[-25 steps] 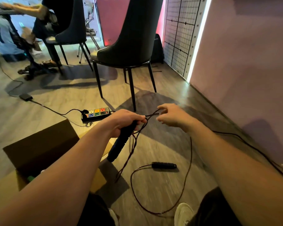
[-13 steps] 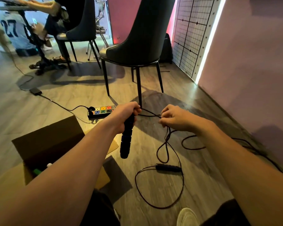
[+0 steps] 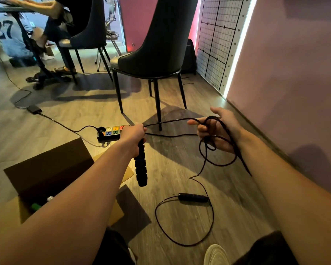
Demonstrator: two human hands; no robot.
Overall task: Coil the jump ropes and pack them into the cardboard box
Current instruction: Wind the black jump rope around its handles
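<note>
My left hand [image 3: 133,136] grips the top of a black ribbed jump rope handle [image 3: 141,169] that hangs downward. A thin black rope [image 3: 168,122] runs from it to my right hand [image 3: 218,131], which holds loops of the rope wound over its fingers. More rope hangs below that hand and trails in a loop on the floor to the second black handle [image 3: 193,197]. The open cardboard box [image 3: 46,167] sits on the floor at lower left under my left forearm, with a green item inside.
A dark chair [image 3: 157,44] stands just beyond my hands. A power strip [image 3: 113,131] with coloured sockets and its cable lie on the wood floor left of it. A pink wall runs along the right. Another seated person and a chair are at far left.
My hands have moved apart, pulling the rope taut between them. My right hand has opened up and now carries loops of rope wound over it; less rope lies on the floor.
</note>
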